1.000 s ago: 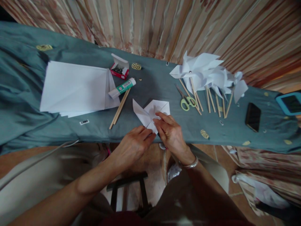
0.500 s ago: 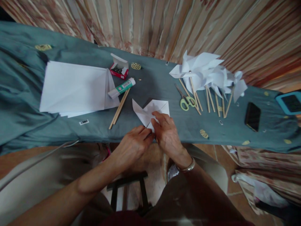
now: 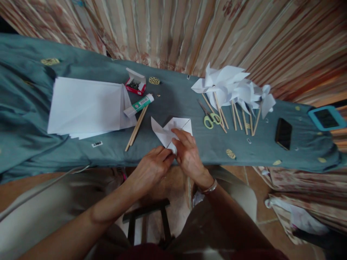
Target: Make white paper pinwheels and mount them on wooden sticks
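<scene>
A cut white paper sheet (image 3: 159, 133) lies at the table's front edge, one pointed flap standing up at its left. My left hand (image 3: 155, 161) pinches its near corner, which curls upward between both hands. Across the paper's right part rests my right hand (image 3: 188, 151), its fingers bent and pressing on the sheet, thumb near the curled corner. The fingertips of both hands almost meet there and partly hide the corner. Right of the paper, apart from my hands, lie green-handled scissors (image 3: 211, 119).
A stack of white paper (image 3: 86, 104) lies left, beside a glue stick (image 3: 139, 104), wooden sticks (image 3: 137, 130) and an open red box of pins (image 3: 135, 85). Several paper pinwheels (image 3: 226, 85) on sticks lie back right. Further right are a black phone (image 3: 283, 133) and a blue-framed device (image 3: 328, 118).
The paper's near corner now curls up more visibly between my fingers. Both hands stay at nearly the same place on the sheet. The whole view has shifted slightly.
</scene>
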`<action>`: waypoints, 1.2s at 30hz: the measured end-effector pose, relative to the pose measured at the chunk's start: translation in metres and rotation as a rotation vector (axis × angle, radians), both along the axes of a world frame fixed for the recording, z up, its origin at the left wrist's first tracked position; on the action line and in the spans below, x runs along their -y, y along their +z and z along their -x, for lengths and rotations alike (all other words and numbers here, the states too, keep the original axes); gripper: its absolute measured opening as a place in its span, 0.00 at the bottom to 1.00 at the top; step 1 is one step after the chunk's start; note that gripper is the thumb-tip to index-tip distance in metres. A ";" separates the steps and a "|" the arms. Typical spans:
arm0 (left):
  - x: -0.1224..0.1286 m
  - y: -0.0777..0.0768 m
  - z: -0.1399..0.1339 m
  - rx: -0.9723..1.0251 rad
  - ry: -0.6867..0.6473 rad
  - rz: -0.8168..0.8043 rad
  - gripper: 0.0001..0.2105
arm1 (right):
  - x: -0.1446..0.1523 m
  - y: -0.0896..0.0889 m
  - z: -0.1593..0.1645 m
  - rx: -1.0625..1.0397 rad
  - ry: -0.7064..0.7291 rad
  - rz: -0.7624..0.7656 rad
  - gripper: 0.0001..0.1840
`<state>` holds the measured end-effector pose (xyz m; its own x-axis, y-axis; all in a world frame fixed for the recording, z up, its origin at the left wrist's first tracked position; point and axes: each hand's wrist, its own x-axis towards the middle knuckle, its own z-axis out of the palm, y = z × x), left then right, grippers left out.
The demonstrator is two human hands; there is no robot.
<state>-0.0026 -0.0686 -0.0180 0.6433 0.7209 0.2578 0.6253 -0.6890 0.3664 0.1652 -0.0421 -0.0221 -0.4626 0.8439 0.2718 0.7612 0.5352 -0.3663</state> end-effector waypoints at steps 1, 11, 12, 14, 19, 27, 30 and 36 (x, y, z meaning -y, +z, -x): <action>0.000 0.000 0.000 -0.003 0.003 0.004 0.09 | 0.000 -0.001 -0.001 -0.016 -0.007 0.001 0.16; -0.001 -0.004 0.003 0.011 -0.008 -0.069 0.12 | -0.012 0.003 -0.017 -0.332 -0.112 0.056 0.20; -0.001 -0.005 0.004 0.020 -0.004 -0.077 0.12 | -0.014 0.004 -0.019 -0.372 -0.132 0.062 0.20; -0.002 -0.005 0.004 0.032 -0.001 -0.088 0.13 | -0.019 0.006 -0.025 -0.412 -0.177 0.047 0.20; -0.002 -0.003 0.006 0.046 -0.013 -0.115 0.14 | -0.031 0.000 -0.038 -0.314 -0.276 -0.008 0.21; 0.001 0.000 0.012 0.086 -0.032 -0.111 0.15 | -0.052 -0.007 -0.041 -0.205 -0.144 0.033 0.24; 0.000 0.002 0.016 0.085 -0.022 -0.117 0.14 | -0.059 -0.003 -0.039 -0.166 -0.084 0.042 0.24; -0.014 0.010 0.029 -0.002 0.060 -0.141 0.09 | -0.052 0.010 -0.051 -0.135 -0.203 0.046 0.21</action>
